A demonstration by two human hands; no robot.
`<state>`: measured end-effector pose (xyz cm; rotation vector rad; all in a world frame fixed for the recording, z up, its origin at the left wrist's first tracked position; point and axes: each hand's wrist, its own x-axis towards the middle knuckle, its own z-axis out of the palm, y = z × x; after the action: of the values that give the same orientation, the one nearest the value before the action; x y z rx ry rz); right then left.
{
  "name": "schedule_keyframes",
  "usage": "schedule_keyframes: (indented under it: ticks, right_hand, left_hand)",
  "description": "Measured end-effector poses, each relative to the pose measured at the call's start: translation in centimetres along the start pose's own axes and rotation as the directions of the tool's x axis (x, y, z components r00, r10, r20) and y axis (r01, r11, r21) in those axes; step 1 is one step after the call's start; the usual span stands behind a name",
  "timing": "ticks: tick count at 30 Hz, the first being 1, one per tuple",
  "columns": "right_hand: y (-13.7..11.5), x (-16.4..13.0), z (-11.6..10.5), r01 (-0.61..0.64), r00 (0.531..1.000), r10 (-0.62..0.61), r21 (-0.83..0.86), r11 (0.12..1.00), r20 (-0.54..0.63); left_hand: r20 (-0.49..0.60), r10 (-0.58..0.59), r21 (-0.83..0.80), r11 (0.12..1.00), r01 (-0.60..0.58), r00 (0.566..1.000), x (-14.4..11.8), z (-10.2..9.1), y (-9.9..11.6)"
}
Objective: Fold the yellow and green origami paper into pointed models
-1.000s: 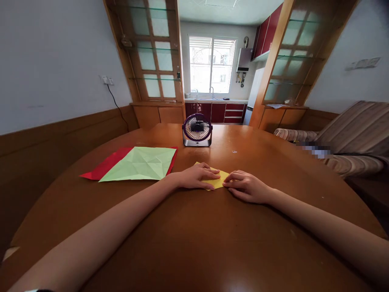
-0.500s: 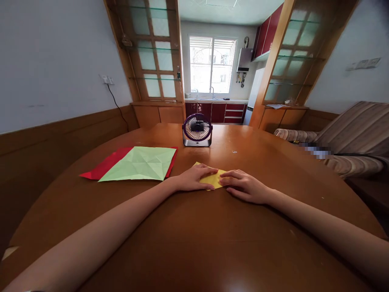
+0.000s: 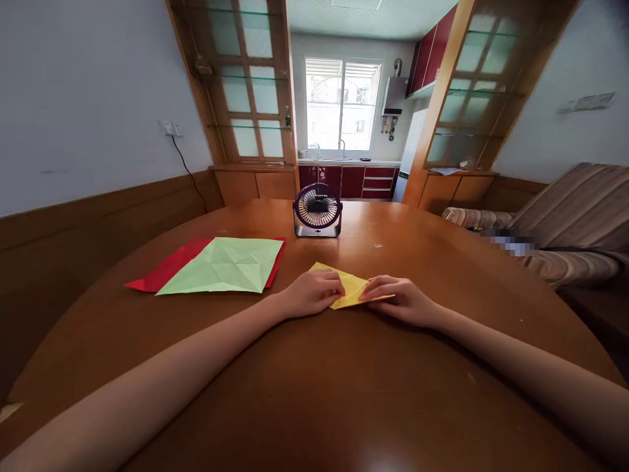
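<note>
A folded piece of yellow paper [image 3: 350,286] lies on the brown table between my two hands. My left hand [image 3: 313,292] is closed on its left edge, fingers curled and thumb pressed in. At the other side my right hand [image 3: 397,300] pinches the right part of the paper, thumb below and fingers above. A corner of the paper sticks out past the right fingers. Part of the yellow sheet is hidden under both hands.
To the left, a creased light green sheet [image 3: 223,264] rests over red paper [image 3: 164,269]. A small purple fan [image 3: 318,208] stands behind the yellow paper. The wooden table [image 3: 324,387] has a rounded edge. A striped armchair [image 3: 580,210] is at the right.
My left fingers have curled in and drawn back to the left, baring more of the yellow paper. My right hand has come to pinch its right part, and a corner now shows there.
</note>
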<state>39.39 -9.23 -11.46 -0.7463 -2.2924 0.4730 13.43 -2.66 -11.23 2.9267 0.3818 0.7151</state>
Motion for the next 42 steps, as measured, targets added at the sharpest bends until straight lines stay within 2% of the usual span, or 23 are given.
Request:
schedule_keyframes:
  ticks: [6,11,16,21,24,27,30,34,38,42]
  right_hand:
    - [-0.3,0.2,-0.6,0.163,0.968,-0.157,-0.016,0.987,0.194]
    - [-0.3,0.2,-0.9,0.174,0.963,-0.155,-0.07,0.982,0.22]
    - [-0.2,0.3,-0.6,0.075,0.988,-0.075,0.007,0.997,0.137]
    - [0.3,0.5,-0.2,-0.109,0.993,0.104,0.094,0.99,0.054]
    - [0.3,0.6,0.0,-0.256,0.967,0.252,0.18,0.95,0.044]
    - [0.0,0.9,0.1,-0.365,0.929,0.367,0.246,0.898,0.042]
    - [-0.1,1.1,0.1,-0.44,0.891,0.454,0.304,0.845,0.025]
    - [0.5,1.2,0.3,-0.541,0.814,0.58,0.327,0.775,-0.025]
    - [1.0,1.3,0.7,-0.569,0.796,0.602,0.26,0.78,-0.063]
    - [1.1,1.5,0.9,-0.563,0.804,0.585,0.184,0.806,-0.102]
  left_hand:
    - [0.018,-0.005,0.021,1.0,0.004,1.0,-1.2,-0.4,1.1]
    - [0.05,-0.029,0.032,0.999,0.027,0.998,-2.0,-0.9,2.0]
    - [0.095,-0.057,0.072,0.996,0.05,0.994,-1.9,-1.0,2.5]
    - [0.011,-0.208,0.011,0.978,0.208,0.978,-1.6,-0.2,3.1]
    - [-0.044,-0.351,-0.059,0.935,0.349,0.935,-1.3,0.3,3.4]
    - [-0.053,-0.475,-0.149,0.874,0.463,0.879,-1.0,0.5,3.5]
    - [-0.041,-0.552,-0.253,0.812,0.525,0.833,-0.8,0.6,3.5]
    - [-0.018,-0.617,-0.393,0.728,0.562,0.787,-0.6,0.5,3.3]
    - [0.026,-0.638,-0.463,0.675,0.575,0.77,-0.2,0.3,3.4]
    - [-0.008,-0.65,-0.459,0.677,0.575,0.76,-0.1,0.6,3.6]
